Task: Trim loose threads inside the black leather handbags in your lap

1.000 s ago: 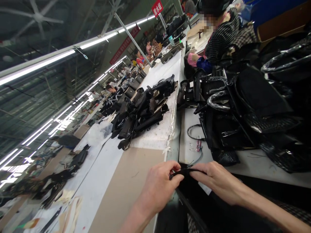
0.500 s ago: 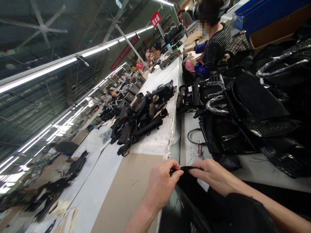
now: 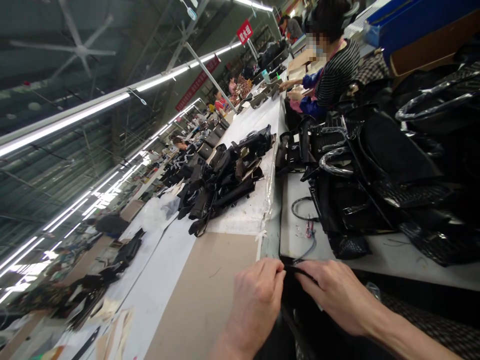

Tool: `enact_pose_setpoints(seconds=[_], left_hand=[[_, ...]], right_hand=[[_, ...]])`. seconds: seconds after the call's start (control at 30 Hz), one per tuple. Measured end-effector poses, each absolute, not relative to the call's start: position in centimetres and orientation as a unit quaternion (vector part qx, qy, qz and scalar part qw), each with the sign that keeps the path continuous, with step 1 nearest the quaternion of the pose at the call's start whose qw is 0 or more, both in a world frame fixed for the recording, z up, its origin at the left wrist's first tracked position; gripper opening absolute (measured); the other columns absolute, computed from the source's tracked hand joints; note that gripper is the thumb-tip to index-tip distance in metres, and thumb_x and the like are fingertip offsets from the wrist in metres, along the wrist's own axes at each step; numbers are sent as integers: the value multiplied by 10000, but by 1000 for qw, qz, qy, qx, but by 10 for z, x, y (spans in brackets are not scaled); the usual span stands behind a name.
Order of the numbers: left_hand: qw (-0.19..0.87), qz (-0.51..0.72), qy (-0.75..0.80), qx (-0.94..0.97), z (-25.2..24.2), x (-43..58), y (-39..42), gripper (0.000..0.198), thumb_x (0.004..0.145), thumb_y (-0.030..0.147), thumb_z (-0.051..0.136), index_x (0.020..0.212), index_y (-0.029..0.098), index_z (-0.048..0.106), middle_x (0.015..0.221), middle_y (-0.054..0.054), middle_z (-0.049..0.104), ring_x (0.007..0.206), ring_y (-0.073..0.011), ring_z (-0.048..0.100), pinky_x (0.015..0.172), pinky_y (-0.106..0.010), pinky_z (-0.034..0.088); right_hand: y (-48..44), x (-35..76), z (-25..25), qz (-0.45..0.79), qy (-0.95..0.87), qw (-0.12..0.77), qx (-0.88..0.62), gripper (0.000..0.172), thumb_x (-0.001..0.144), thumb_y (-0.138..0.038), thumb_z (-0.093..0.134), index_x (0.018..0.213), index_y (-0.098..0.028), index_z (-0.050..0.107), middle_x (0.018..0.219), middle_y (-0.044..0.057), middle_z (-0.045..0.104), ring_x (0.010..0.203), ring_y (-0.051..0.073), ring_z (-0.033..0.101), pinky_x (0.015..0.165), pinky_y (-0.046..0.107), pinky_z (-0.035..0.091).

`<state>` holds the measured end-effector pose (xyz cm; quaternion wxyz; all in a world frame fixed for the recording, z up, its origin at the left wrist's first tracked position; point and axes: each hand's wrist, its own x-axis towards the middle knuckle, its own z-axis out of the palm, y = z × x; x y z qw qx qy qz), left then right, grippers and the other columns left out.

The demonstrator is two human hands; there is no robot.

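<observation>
My left hand (image 3: pixel 258 299) pinches the upper edge of a black bag (image 3: pixel 296 312) at the bottom of the view. A short way to the right, my right hand (image 3: pixel 333 292) grips the same dark edge between thumb and fingers. The stretch of edge between the two hands is narrow. Most of the bag's body is in shadow or hidden behind my hands and forearms. Just beyond my fingers, a loop of thin cord and a small pink item (image 3: pixel 309 230) lie on the pale table surface.
Black bags with plastic-wrapped handles (image 3: pixel 337 162) are heaped at the right. More dark bags (image 3: pixel 221 175) lie on the white-covered table (image 3: pixel 249 120), near a beige board (image 3: pixel 202 290). A co-worker in a striped top (image 3: pixel 339 65) sits at the far right, beside a blue bin (image 3: pixel 408 30).
Both hands have come slightly lower with the bag's edge. The black material around my right forearm has dropped, and a checked surface now shows at the lower right. My view has shifted slightly.
</observation>
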<state>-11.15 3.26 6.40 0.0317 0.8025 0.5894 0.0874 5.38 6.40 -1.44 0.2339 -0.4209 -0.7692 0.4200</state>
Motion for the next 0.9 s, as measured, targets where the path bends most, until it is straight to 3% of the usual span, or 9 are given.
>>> enact_pose_setpoints(seconds=[0.3,0.5,0.9], left_hand=[[4,50,601,798,75,-103,10,131,874,111,560,787,207,585,718,35,634,626,-141,608,590,-260,408],[-12,99,566,818,74,-105,-1,116,918,131,514,938,207,599,818,2,675,705,-156,651,652,-257,482],[-48,137,498,855,70,-105,-2,154,917,95,520,997,179,621,904,-35,722,790,-161,692,747,-259,555]], right_hand=[[35,55,-16,347,-804,258,-407,283,984,-224,363,1030,-234,641,859,19,701,796,238,684,667,346,424],[26,56,-17,337,-806,269,-406,283,980,-216,364,1051,-222,639,871,26,706,788,239,690,683,363,457],[23,57,-14,330,-799,277,-420,273,972,-206,380,1050,-222,641,867,21,711,781,240,694,676,373,478]])
